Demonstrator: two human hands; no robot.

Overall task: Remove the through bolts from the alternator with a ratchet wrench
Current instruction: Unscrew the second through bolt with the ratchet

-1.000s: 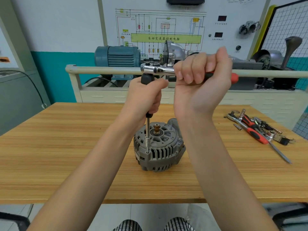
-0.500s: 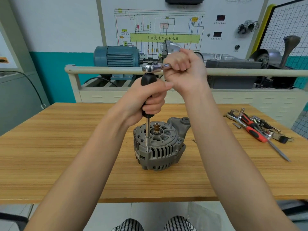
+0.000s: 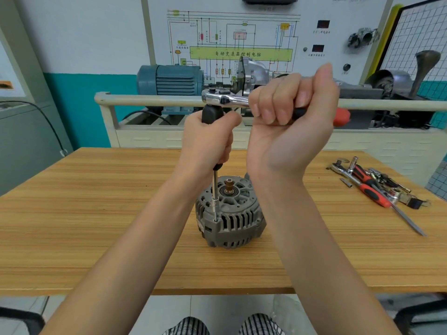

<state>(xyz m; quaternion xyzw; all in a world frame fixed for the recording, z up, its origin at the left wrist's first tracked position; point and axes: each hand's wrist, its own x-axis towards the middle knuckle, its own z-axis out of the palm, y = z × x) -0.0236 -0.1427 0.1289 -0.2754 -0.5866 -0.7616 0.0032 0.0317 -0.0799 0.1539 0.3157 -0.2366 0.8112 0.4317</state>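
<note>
Head view, left hand [image 3: 208, 141] grip wrapped round extension handle [image 3: 211, 114], right hand [image 3: 290, 122] fist clenching ratchet wrench [image 3: 226, 97] over alternator [image 3: 229, 213]

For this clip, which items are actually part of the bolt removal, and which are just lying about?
In use:
alternator
ratchet wrench, gripped by right hand
black-handled extension, held upright by left hand, tip at the alternator's rim

Lying about:
spare tools at the table's right
blue motor behind the rail

grey alternator [image 3: 229, 218] upright; ratchet wrench [image 3: 225, 99] level above.
</note>
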